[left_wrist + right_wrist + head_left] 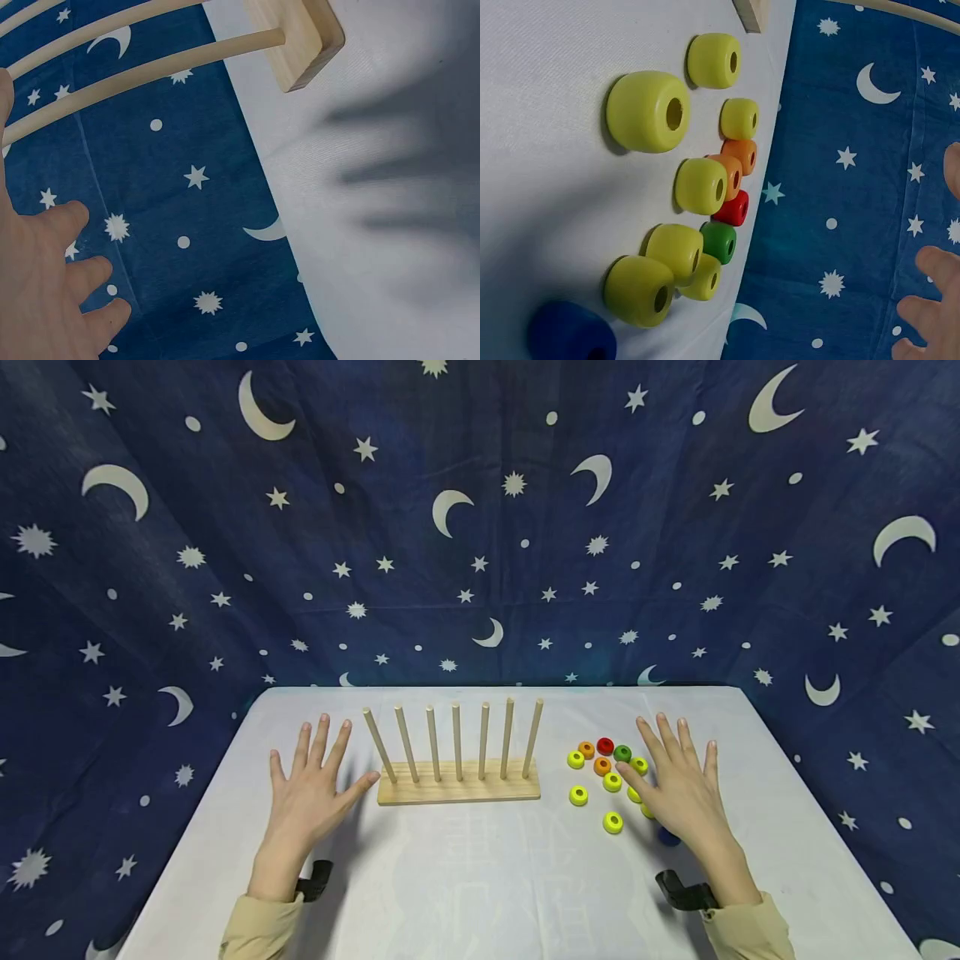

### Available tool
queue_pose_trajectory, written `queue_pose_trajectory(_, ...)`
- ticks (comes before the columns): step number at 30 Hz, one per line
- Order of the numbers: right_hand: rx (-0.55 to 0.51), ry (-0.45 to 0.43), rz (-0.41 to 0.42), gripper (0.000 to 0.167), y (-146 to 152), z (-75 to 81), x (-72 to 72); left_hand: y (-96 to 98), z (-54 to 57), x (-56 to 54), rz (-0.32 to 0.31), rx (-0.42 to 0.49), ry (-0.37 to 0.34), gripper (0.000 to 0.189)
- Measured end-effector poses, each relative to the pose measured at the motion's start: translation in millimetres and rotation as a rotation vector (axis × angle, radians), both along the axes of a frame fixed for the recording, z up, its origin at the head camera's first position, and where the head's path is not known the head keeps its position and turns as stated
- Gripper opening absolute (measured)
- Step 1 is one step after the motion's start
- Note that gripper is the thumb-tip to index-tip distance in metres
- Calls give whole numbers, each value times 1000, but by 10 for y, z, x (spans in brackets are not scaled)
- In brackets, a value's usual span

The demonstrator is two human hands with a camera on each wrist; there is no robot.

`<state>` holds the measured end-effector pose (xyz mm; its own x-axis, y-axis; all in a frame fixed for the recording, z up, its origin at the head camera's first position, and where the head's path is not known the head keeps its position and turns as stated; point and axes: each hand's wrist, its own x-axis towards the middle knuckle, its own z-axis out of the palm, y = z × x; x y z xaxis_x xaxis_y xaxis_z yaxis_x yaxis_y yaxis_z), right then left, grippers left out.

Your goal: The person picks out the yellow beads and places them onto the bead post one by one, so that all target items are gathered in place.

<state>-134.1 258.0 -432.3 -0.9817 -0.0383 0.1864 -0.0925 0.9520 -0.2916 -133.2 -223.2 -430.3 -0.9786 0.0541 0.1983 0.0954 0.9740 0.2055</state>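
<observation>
Fingers spread, my left hand point(306, 797) hovers at the left end of a wooden peg rack point(459, 789), which carries a row of several upright bare pegs. My right hand point(682, 785) is also spread wide, above the right side of a group of beads, and holds nothing. Most beads are yellow, such as one yellow bead point(649, 111) near the front. Farther back lie a red bead point(605, 746), a green bead point(622, 753) and two orange beads point(602, 766). A blue bead point(571, 332) is partly covered by the right hand in the head view.
A white cloth point(480, 877) covers the table. Behind and beside it hangs a dark blue curtain point(420, 568) with moons and stars. Each wrist wears a black camera mount, the left mount point(315, 880) and the right mount point(684, 892).
</observation>
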Motion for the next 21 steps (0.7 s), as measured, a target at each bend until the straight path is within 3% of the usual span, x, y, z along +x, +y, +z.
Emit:
queue_pose_trajectory(10, -47, 71, 44, 77, 73, -74, 17, 5, -101, 2, -20, 91, 28, 85)
queue_pose_trajectory(21, -129, 127, 85, 71, 167, -141, 66, 65, -275, 17, -19, 286, 56, 80)
